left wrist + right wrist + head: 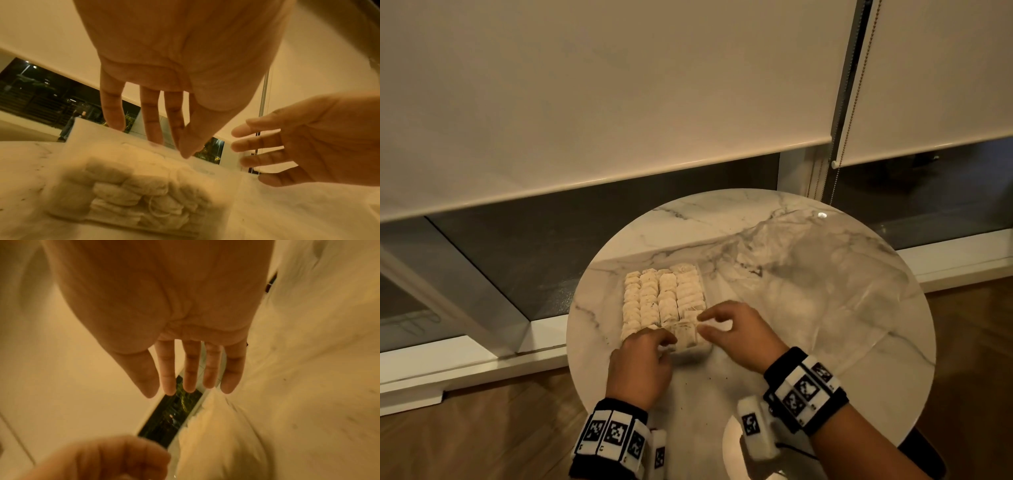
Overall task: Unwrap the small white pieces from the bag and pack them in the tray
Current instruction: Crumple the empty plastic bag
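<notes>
1. On a round marble-patterned desk (825, 308) beside a window sits a clear tray (703, 291), filled with four rows of small white pieces (654, 298) packed close together.
2. Just right of the tray and a little beyond it, a crumpled clear bag (784, 253) lies flat on the desk.
3. At the tray's near edge, the person's left hand (640, 366) reaches forward, palm down. Its fingers (152, 123) are straight and spread above the pieces. The grip is loose and holds nothing I can make out; whether the fingertips touch the pieces is not clear.
4. Close beside it, the right hand (736, 332) hovers at the tray's near right corner. Its fingers (190, 369) are extended and slightly parted, the grip loose and holding nothing.
5. Between the two hands, one white piece (686, 334) lies at the near end of the tray, looser than its neighbours.
6. Both wrists wear black bands carrying white blocks printed with black square markers (804, 387).
7. Behind the desk, pale roller blinds (619, 85) hang partly lowered over dark glass, with a bead chain (854, 89) hanging between them. Wooden floor (482, 428) surrounds the desk.
</notes>
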